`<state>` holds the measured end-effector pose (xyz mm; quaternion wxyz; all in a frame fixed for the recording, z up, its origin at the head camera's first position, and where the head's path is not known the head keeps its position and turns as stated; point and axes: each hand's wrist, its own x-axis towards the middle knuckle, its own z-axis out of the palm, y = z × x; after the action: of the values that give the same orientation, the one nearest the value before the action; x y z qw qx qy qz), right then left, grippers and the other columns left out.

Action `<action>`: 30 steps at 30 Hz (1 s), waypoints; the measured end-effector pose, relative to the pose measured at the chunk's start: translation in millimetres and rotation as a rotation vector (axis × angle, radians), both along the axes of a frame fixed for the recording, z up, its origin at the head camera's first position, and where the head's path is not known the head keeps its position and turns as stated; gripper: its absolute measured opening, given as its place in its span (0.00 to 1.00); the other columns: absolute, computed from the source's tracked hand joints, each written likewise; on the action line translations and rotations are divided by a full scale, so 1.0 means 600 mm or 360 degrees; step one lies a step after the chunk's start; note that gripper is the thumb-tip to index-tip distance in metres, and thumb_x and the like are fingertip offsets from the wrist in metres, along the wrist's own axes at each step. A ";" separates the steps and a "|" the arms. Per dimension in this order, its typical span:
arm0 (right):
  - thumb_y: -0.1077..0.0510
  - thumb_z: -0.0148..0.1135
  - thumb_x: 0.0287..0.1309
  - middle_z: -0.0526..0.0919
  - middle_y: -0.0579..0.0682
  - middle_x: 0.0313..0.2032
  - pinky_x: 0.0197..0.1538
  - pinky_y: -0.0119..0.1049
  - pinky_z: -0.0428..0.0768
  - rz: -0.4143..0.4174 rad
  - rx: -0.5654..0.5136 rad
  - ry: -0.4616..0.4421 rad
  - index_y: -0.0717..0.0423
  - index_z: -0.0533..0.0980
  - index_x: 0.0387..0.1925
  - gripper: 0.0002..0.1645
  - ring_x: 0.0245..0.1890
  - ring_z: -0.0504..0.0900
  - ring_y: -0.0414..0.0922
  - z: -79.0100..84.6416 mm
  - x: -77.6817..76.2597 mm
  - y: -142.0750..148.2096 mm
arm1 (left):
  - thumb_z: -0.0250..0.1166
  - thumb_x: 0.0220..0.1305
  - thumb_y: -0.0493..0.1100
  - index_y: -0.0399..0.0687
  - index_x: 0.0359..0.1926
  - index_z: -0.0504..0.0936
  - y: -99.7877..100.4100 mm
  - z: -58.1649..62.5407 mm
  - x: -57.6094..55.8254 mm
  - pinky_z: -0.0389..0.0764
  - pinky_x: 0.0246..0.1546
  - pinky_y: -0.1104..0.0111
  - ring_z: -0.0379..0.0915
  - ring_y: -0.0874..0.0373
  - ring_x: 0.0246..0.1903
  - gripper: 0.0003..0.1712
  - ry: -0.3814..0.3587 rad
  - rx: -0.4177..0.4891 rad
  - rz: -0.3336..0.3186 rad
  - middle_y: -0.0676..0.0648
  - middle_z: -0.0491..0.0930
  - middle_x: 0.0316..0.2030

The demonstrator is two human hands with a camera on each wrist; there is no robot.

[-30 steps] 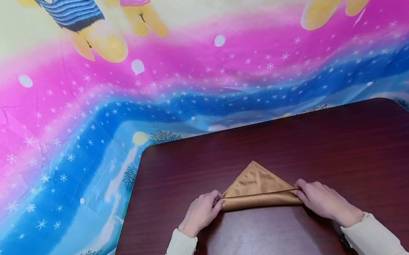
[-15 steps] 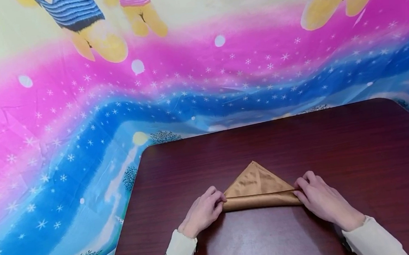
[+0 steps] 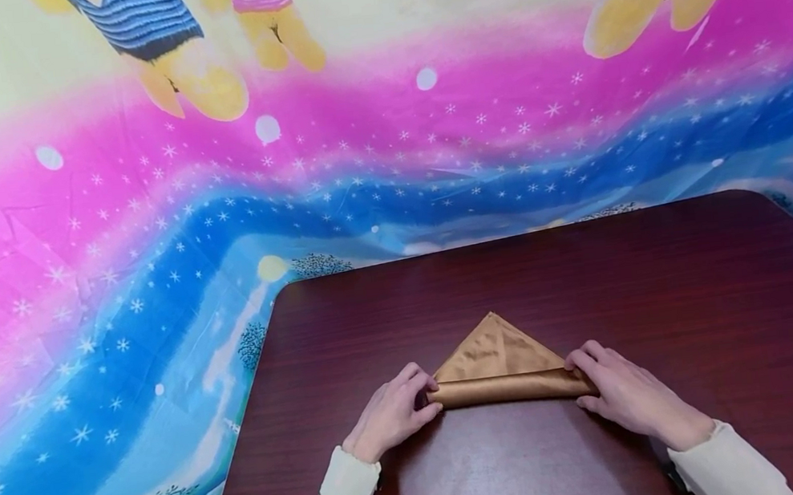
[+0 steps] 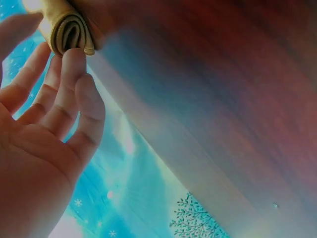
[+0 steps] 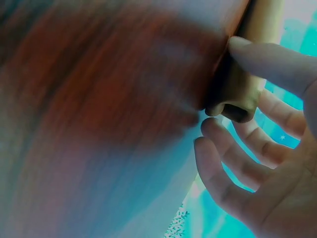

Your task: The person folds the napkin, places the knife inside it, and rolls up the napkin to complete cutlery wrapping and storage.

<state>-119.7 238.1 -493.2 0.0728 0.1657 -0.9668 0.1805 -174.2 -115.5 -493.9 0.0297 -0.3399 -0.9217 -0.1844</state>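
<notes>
A gold satin cloth (image 3: 497, 350) lies on the dark wooden table. Its far part is a flat triangle pointing away, and its near part is a tight roll (image 3: 506, 388). My left hand (image 3: 392, 413) holds the roll's left end, thumb on the near side and fingers over the far side. In the left wrist view, the coiled end (image 4: 72, 34) shows its spiral layers at the fingertips. The right end is held by my right hand (image 3: 629, 392). In the right wrist view its thumb (image 5: 267, 62) lies along the roll, with the fingers around the hollow end (image 5: 237, 110).
The brown table (image 3: 720, 286) has rounded far corners and a shiny patch in front of the cloth. Behind it and on the left hangs a printed backdrop (image 3: 357, 147) in pink and blue, with snowflakes and bears.
Both thumbs have shifted to the near side of the roll, the right one a little lower than before. The roll's front edge sits very slightly farther away. The triangle's tip stays put.
</notes>
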 end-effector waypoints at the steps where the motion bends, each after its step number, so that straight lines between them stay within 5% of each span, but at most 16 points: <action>1: 0.58 0.77 0.40 0.74 0.44 0.39 0.33 0.39 0.74 0.0003 0.0001 -0.0001 0.48 0.74 0.42 0.25 0.36 0.76 0.43 0.000 -0.001 0.000 | 0.70 0.57 0.51 0.54 0.41 0.80 0.000 0.000 0.000 0.72 0.29 0.77 0.69 0.69 0.28 0.13 -0.0011 -0.0006 0.0001 0.56 0.75 0.39; 11: 0.59 0.75 0.43 0.76 0.44 0.40 0.33 0.42 0.75 0.0018 0.0025 0.0002 0.50 0.75 0.44 0.24 0.37 0.79 0.45 0.001 -0.003 0.002 | 0.75 0.49 0.45 0.52 0.44 0.79 -0.002 -0.004 -0.006 0.75 0.30 0.74 0.72 0.67 0.28 0.20 0.0058 -0.0062 -0.0048 0.55 0.76 0.42; 30: 0.56 0.69 0.53 0.79 0.42 0.39 0.33 0.42 0.76 -0.0054 0.0010 -0.0076 0.47 0.77 0.42 0.14 0.36 0.79 0.42 0.010 -0.002 0.000 | 0.67 0.54 0.42 0.52 0.45 0.79 -0.006 -0.005 -0.009 0.77 0.32 0.72 0.74 0.66 0.30 0.16 0.0097 -0.0050 -0.0022 0.58 0.80 0.41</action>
<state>-121.0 238.0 -487.0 0.0521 0.1452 -0.9715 0.1800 -179.7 -118.9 -496.7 0.0512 -0.3523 -0.9208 -0.1595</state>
